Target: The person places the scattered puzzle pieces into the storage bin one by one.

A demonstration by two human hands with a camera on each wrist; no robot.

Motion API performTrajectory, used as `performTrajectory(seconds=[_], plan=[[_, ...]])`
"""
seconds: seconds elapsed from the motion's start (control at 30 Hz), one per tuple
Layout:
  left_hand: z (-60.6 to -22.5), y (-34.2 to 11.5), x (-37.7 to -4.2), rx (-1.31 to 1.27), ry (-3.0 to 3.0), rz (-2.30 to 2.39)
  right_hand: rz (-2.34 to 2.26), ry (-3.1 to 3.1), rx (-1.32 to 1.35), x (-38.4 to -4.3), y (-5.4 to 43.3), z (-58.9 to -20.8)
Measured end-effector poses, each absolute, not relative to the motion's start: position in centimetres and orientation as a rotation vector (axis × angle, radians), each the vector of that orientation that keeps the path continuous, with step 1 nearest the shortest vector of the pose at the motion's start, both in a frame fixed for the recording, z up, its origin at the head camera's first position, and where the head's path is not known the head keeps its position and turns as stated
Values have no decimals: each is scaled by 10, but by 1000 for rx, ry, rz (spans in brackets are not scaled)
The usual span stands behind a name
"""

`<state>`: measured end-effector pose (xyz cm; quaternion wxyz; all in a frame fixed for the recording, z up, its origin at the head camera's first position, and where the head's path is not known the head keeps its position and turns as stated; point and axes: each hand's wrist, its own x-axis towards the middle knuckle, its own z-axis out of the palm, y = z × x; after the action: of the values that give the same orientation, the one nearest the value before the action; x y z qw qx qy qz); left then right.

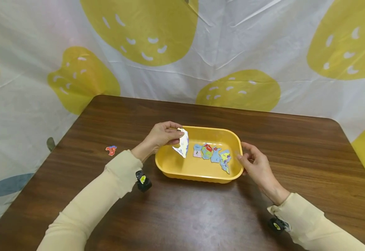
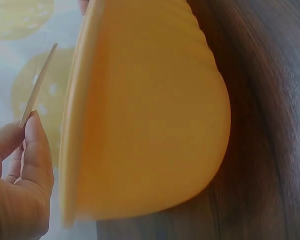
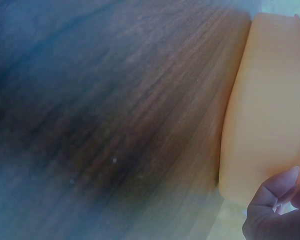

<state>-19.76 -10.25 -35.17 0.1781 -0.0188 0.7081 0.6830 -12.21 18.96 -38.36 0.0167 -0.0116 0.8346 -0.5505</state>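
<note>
My left hand (image 1: 163,136) pinches a thin, flat puzzle piece (image 1: 184,143) between thumb and fingers, above the left end of a yellow plastic basin (image 1: 201,176). Glare whitens the piece's face; the left wrist view has it edge-on as a thin pale strip (image 2: 38,85). At the basin's right end, my right hand (image 1: 257,167) grips the rim, as the right wrist view also has it, with the fingertips at the basin wall (image 3: 265,110). Inside the basin several map-like puzzle pieces (image 1: 215,154) lie in a row on the bottom.
A small red and blue puzzle piece (image 1: 111,150) lies on the dark wooden table (image 1: 132,111), left of the basin. Behind the table hangs a white cloth (image 1: 157,82) with large yellow shapes. Each wrist carries a small black camera (image 1: 143,181).
</note>
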Motion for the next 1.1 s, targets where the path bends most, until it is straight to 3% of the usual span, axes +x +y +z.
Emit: performTrajectory(seconds=[1.1], plan=[[-387, -72, -204, -127, 2267, 1614, -1704, 2600, -45, -120, 189, -382]])
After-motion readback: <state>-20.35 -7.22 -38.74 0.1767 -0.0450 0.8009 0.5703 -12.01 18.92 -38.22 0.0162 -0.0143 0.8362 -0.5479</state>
